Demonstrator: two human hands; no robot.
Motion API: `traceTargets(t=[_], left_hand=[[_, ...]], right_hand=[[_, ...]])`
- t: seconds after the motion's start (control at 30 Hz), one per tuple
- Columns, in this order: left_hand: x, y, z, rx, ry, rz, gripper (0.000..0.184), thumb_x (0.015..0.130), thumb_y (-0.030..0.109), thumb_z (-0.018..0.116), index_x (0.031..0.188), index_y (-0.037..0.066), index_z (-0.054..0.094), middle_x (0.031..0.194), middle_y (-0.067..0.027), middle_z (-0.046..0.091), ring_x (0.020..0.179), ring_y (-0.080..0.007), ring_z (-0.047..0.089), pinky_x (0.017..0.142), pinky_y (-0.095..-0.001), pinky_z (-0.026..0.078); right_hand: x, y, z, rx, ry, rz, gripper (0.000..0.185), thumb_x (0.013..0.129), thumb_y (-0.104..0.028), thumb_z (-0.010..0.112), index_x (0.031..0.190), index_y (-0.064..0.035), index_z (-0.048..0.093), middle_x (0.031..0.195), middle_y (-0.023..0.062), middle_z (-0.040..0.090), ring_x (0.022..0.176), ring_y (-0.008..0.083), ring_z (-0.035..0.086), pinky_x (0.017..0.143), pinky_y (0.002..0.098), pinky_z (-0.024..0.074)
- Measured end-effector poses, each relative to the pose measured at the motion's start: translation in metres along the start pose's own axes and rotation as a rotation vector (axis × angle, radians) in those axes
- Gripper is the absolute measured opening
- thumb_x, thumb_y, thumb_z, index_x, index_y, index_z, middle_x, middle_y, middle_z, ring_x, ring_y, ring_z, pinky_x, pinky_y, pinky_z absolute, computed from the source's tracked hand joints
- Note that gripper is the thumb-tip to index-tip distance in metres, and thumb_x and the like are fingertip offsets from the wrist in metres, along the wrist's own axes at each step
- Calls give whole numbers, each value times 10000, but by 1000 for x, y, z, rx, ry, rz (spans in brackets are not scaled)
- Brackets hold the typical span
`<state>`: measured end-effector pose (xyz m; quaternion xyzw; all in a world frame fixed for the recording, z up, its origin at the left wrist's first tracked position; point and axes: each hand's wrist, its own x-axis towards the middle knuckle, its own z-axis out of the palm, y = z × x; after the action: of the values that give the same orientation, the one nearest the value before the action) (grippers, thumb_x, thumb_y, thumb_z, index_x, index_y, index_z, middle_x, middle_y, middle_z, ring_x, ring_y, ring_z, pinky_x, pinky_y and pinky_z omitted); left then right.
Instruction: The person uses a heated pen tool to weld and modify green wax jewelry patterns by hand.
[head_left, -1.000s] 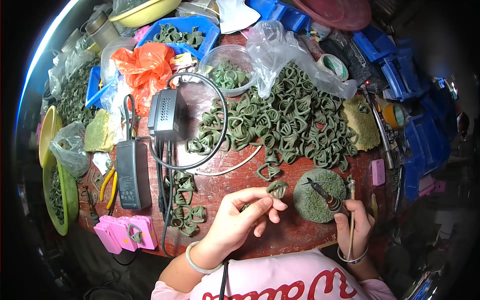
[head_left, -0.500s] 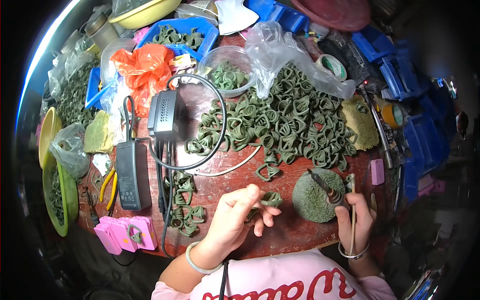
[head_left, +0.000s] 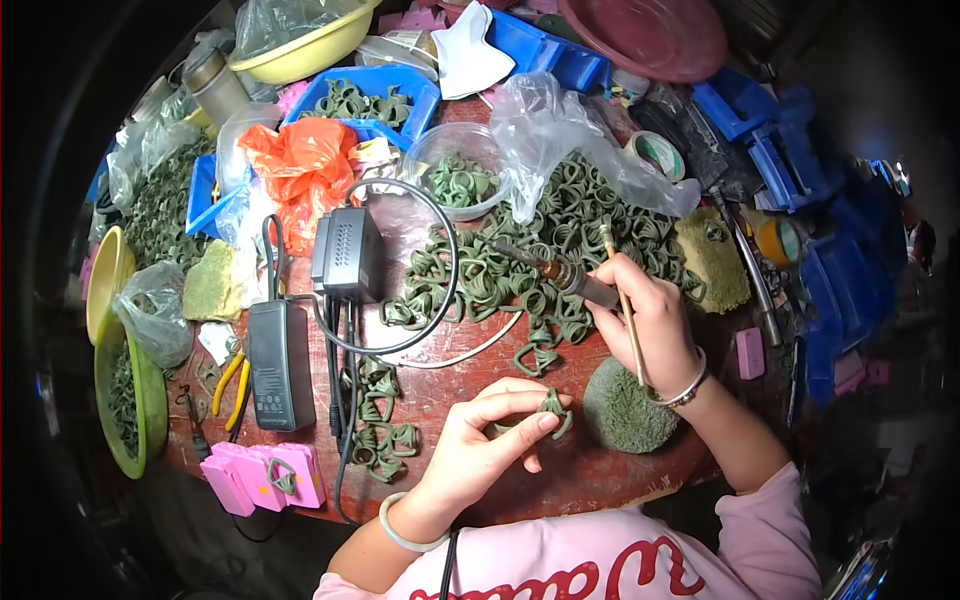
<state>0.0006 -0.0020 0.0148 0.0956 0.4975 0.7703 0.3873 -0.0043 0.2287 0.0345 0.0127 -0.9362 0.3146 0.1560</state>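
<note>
Between thumb and fingers, my left hand [head_left: 490,435] pinches a green ring [head_left: 553,409] above the red table [head_left: 560,482]. Another bit of green shows under its fingers. My right hand [head_left: 648,318] is closed around a dark pen-like tool [head_left: 575,280] with a pointed tip, and a thin brush [head_left: 628,310] is held in the same hand. The tool's tip is over the large pile of green rings [head_left: 600,215]. Below that hand lies a round green textured pad [head_left: 628,408], right of my left hand.
A black adapter [head_left: 279,365] and a black box [head_left: 346,250] with looped cable stand left of centre. Pink blocks [head_left: 262,477] lie front left. Blue bins [head_left: 835,290] are at the right, a clear bowl [head_left: 456,165] behind.
My right hand has moved up and left from beside the pad to the pile, carrying the tool and brush. My left hand has turned the ring upright. The view has shifted slightly.
</note>
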Motion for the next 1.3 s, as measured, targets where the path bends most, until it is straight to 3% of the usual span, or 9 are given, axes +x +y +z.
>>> traceTargets(t=[0.27,0.33,0.47,0.53,0.73,1.0,1.07,1.13,1.3], left_hand=[[-2,-2,4,40,42,58,183,916,2,644,1086,-4,713,1117,-112,629,843,-121,623,540,-197,542],[-2,-1,6,71,66,46,180,922,16,643,1093,1,699,1072,-92,658,787,-101,620,528,-195,521],[-4,0,3,80,110,-97,211,918,88,683,1122,34,681,1111,-37,615,780,-35,586,546,-161,488],[-3,-2,-1,-49,45,-5,217,901,85,701,1112,44,669,1067,-14,630,753,-13,570,542,-140,451],[-6,3,3,-220,-42,-52,336,801,12,789,1108,24,652,1055,-29,665,900,-74,612,773,-225,495],[-5,0,-2,-191,-15,-78,333,836,32,760,1139,66,628,932,8,652,664,4,496,499,-156,345],[-6,2,-1,-291,-25,-99,359,855,17,729,1186,68,598,904,7,638,659,-3,495,492,-155,338],[-6,-1,-3,-302,-20,-102,348,863,30,711,1182,71,577,950,-43,650,661,-24,512,488,-157,343],[-5,2,-4,-382,-33,-125,327,883,56,679,1186,64,555,996,-142,671,665,-53,552,473,-147,339]], right_hand=[[-27,-33,-19,75,103,72,184,773,32,712,878,-29,574,706,135,641,640,299,684,550,353,505],[-40,-45,-25,132,92,147,203,762,38,749,860,-31,585,700,58,644,591,130,630,547,276,477],[-59,-57,-24,450,28,287,222,768,43,761,875,-50,590,725,-14,620,580,-3,469,502,195,361],[-62,-65,-29,519,-103,360,192,802,89,693,905,-38,594,904,40,705,687,-2,523,613,166,396],[-60,-64,-19,542,-114,121,238,811,71,720,922,-26,534,889,66,694,761,69,613,672,226,489],[-64,-84,-21,804,176,393,202,864,53,687,1028,-10,588,889,85,696,840,99,649,760,227,504],[-59,-83,-44,516,-9,244,154,937,-21,628,1084,12,594,924,135,719,889,137,675,816,263,518],[-74,-79,-50,799,-80,478,255,991,-168,584,1146,31,620,923,154,728,887,190,703,835,309,531],[-69,-70,-44,625,-29,181,203,949,-130,643,1063,38,659,925,148,727,848,195,710,800,298,544]])
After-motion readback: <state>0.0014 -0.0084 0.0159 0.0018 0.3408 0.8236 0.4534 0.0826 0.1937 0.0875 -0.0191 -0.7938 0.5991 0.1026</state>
